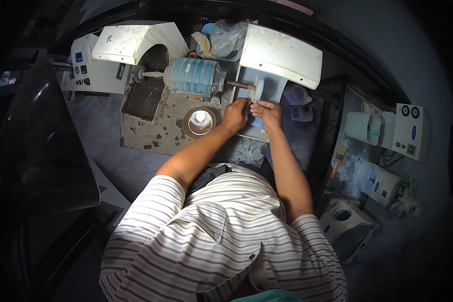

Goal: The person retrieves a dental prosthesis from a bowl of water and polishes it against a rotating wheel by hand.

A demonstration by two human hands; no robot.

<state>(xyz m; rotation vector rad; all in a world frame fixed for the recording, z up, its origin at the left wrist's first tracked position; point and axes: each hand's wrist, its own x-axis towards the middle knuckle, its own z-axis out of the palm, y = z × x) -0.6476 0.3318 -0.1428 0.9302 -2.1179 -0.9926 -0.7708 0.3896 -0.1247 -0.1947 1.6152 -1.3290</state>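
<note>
My left hand [235, 115] and my right hand [268, 115] meet just below a pale polishing wheel [259, 88] on the right spindle of a bench lathe. Fingers of both are closed in a pinch around something small, which I cannot make out at this size. Whether it touches the wheel's lower edge cannot be told. A large blue plastic bottle [186, 76] covers the lathe's middle. Over the wheel stands a white hood [282, 53], and a bluish tray lies under it. On the left spindle is a grey wheel [139, 75].
Left of my left forearm sits a round brown-rimmed bowl [189, 123] with a bright spot inside. A second white hood [136, 43] covers a muddy trough [145, 103]. Plastic bags [229, 38] fill a blue basin behind. At right are a brush [338, 160] and white machines [410, 131].
</note>
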